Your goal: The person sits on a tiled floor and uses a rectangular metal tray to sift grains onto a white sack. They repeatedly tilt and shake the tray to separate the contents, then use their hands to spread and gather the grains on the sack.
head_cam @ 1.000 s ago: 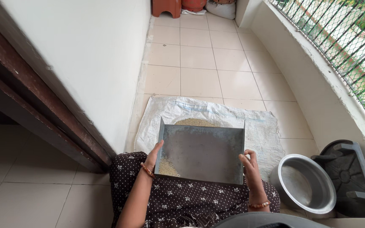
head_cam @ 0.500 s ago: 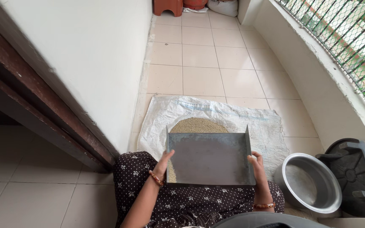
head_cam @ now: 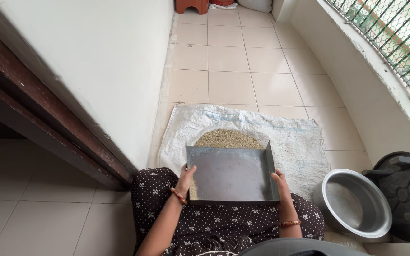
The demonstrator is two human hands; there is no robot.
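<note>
You sit holding a flat metal tray (head_cam: pixel 231 173) by its two sides over your lap.

Your left hand (head_cam: pixel 185 178) is closed on the tray's left edge, thumb lying on its floor, and your right hand (head_cam: pixel 280 182) clasps the right edge the same way; a bead bangle sits on each wrist. The tray is dark grey with low side walls, roughly level, and a thin streak of grain lies along its left wall. Just beyond its far edge, a heap of grain (head_cam: pixel 228 139) rests on a white sack (head_cam: pixel 300 142) spread on the tiled floor. To your right stands a steel bowl (head_cam: pixel 354 204), beside a dark stool (head_cam: pixel 404 189) against the wall. Far off, an orange stool (head_cam: pixel 191 5).
</note>
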